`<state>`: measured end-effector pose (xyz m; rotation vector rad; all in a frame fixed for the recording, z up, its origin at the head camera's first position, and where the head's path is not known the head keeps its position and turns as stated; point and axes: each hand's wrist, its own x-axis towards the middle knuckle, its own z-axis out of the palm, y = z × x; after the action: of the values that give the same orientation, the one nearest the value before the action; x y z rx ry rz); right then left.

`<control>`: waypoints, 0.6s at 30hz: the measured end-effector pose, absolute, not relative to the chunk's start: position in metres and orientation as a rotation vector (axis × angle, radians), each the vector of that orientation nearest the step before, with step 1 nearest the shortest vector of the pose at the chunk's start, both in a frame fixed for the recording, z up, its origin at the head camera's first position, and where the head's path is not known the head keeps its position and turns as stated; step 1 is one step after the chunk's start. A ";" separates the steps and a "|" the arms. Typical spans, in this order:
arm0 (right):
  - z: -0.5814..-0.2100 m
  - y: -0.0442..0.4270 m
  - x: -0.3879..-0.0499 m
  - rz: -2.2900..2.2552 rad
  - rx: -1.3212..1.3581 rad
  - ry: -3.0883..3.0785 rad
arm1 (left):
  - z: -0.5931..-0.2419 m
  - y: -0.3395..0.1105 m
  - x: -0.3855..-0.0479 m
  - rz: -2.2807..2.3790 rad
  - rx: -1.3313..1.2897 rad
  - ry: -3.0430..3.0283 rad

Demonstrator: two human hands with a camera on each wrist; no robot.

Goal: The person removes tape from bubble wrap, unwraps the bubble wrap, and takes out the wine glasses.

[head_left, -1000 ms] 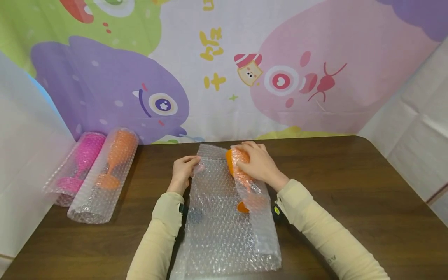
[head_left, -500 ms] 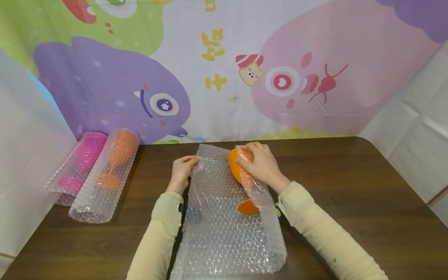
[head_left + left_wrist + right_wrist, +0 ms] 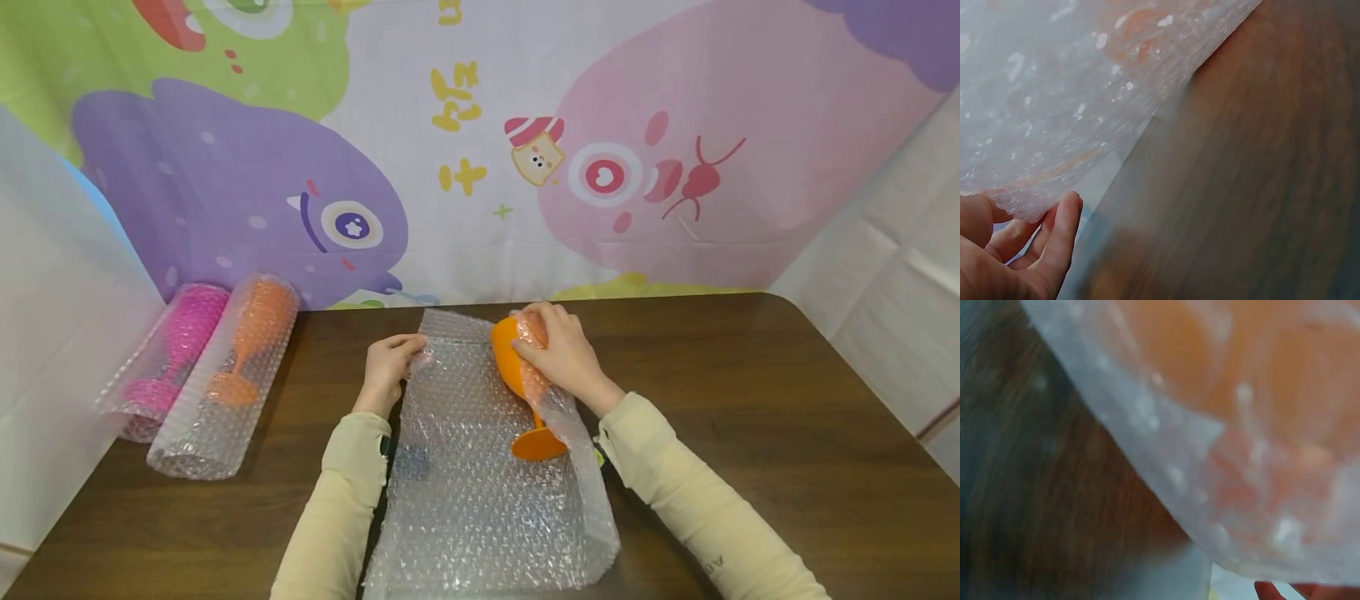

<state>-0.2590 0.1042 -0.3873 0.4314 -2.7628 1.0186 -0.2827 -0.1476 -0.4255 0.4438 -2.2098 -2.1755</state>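
Lying on brown tbl [image 3: 720, 358] nr cartoon backdrop [image 3: 480, 150]: bubble wrap [image 3: 480, 517].

A: Site type?

B: Screened-off table station, probably for packing; the kind of building cannot be told.

A: Evidence?

B: Brown wood-grain table [image 3: 720, 467], rounded far-right corner. Cloth [image 3: 457, 250] hangs behind it, printed with purple, green and pink cartoon creatures plus yellow lettering. Whitish left side [image 3: 52, 350] and creased right side [image 3: 892, 275] flank it.

A: Why packing?

B: Bubble wrap [image 3: 465, 517] lies spread; a pink goblet [image 3: 187, 325] and an orange goblet [image 3: 261, 317] lie rolled in wrap.
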 end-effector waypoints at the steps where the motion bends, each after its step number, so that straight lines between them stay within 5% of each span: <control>1: -0.388 0.104 -0.259 1.035 0.429 -2.767 | -0.425 -0.148 -0.283 -2.176 0.446 -2.212; 18: -0.391 0.110 -0.259 1.207 0.387 -2.791 | -0.427 -0.151 -0.283 -2.150 0.451 -2.238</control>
<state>-0.2593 0.1100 -0.3907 0.3868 -2.7912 1.2071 -0.2833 -0.1505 -0.4271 0.4515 -2.2379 -2.1496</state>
